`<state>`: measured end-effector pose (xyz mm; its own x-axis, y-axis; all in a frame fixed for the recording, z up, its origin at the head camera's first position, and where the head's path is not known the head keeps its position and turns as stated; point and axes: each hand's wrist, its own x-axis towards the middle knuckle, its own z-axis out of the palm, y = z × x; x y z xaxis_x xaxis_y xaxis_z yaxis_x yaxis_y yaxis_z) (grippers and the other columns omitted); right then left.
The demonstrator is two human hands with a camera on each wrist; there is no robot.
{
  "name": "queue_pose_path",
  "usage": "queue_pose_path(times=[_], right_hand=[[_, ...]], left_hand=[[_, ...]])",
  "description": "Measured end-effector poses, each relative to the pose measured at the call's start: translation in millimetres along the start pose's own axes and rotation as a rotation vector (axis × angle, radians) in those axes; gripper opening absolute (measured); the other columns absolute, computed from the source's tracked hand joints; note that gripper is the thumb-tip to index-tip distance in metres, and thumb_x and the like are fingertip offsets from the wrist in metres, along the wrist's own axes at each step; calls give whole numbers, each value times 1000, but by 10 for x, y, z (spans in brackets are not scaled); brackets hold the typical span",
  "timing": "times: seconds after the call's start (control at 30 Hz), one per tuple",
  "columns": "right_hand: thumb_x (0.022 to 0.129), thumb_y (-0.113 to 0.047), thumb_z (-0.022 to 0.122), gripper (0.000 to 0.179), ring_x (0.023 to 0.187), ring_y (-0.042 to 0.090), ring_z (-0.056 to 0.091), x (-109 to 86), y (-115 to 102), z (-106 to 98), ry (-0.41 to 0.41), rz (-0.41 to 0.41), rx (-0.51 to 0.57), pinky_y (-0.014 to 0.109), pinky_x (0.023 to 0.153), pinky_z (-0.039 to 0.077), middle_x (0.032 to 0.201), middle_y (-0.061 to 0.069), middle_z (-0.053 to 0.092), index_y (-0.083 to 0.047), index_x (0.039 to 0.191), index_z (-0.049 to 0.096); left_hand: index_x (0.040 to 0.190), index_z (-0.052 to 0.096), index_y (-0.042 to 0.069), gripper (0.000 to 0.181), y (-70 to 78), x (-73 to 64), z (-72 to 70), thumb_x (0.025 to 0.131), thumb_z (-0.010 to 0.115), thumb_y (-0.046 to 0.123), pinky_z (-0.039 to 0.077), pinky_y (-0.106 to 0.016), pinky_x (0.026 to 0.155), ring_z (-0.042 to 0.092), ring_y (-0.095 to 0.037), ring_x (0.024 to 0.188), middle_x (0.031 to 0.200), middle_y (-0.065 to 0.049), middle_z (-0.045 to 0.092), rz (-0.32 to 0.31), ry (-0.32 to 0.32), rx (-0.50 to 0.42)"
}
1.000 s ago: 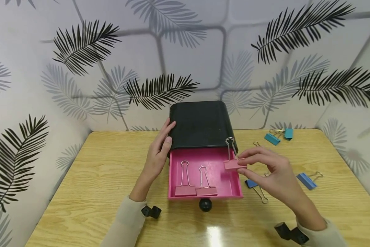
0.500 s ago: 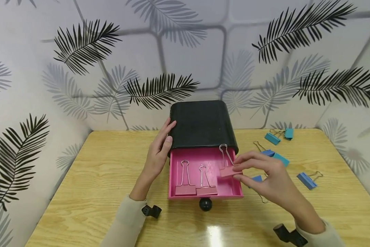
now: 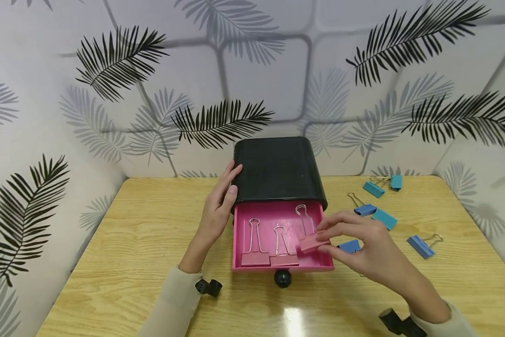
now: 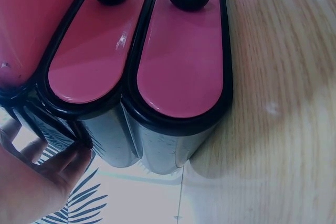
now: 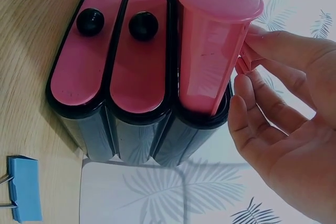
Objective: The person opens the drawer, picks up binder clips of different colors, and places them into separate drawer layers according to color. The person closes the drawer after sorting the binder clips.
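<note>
2 pnk clips (image 3: pixel 255 259) (image 3: pixel 284 260) in drwr (image 3: pixel 271 211), 1 clip (image 3: pixel 313 243) pinched.

Glossy black plastic cabinet (image 3: pixel 278 168), smooth pink plastic drawer (image 3: pixel 267 236), shiny metal clip handles (image 3: pixel 254 219), glossy wood-grain tabletop (image 3: pixel 151 224).

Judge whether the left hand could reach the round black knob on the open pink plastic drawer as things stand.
Probably yes: the left hand only touches the glossy black cabinet, and nothing stands before the knob.
</note>
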<state>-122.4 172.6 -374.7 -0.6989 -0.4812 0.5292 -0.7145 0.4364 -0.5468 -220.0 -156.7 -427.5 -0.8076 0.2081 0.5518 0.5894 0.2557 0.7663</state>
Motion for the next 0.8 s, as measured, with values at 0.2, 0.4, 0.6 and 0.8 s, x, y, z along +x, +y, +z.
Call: queue_pose_path(times=[0.2, 0.4, 0.6, 0.8], right_hand=[[75, -8, 92, 30, 100, 8, 65, 25, -47, -10, -47, -7, -21, 15, 85, 52, 107, -11, 70, -23, 99, 81], [75, -8, 92, 30, 100, 8, 66, 65, -60, 0, -75, -70, -25, 15, 88, 51, 106, -11, 71, -23, 98, 81], [71, -7, 93, 33, 97, 9, 66, 83, -65, 31, -72, -131, -54, 14, 85, 49, 103, -13, 72, -24, 97, 80], [69, -6, 93, 34, 94, 11, 63, 60, -73, 69, -60, -128, -67, 11, 85, 46, 100, -10, 73, -24, 95, 80]], left_hand=[[156, 47, 15, 47, 17, 12, 6, 109, 44, 20, 22, -43, 124, 25, -16, 154, 167, -5, 29, 7, 7, -2], [153, 46, 2, 47, 234, 12, -16, 107, 44, 8, 22, -46, 124, 25, -29, 154, 166, -18, 29, -15, 3, -25], [151, 46, -4, 46, 404, 26, -44, 106, 43, 7, 23, -47, 123, 26, -36, 153, 164, -23, 29, -26, -4, -26], [151, 47, -5, 46, 406, 22, -46, 105, 44, 6, 23, -45, 123, 27, -37, 152, 164, -24, 30, -18, 4, -22]])
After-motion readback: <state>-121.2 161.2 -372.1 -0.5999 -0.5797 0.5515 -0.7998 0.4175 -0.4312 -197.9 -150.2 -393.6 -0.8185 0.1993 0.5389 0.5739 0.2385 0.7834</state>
